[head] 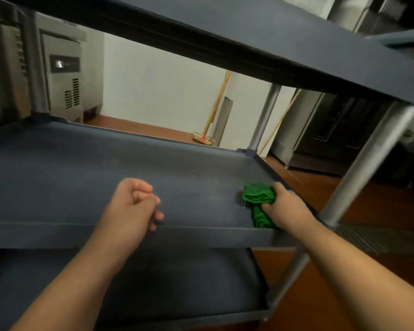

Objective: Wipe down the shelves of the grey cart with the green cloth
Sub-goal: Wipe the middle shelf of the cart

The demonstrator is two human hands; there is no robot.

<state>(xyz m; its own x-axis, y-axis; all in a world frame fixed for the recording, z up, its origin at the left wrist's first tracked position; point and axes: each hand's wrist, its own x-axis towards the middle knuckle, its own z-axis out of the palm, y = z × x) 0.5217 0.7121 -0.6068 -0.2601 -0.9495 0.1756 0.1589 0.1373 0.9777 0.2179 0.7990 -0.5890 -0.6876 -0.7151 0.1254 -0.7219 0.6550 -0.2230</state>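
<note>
From the head view, the right hand [282, 206] grips the bunched green cloth [258, 199] at the near right corner of the cart's middle shelf [105, 177]. The left hand [132, 206] is clenched, holding nothing, at that shelf's front edge. Wiping is underway; next likely calls for a sweep across the shelf.

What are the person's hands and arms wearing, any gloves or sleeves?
No gloves: the left hand and right hand are bare. Both forearms are bare as far as the frame shows, with no sleeves, watch, bracelet or rings visible.
</note>
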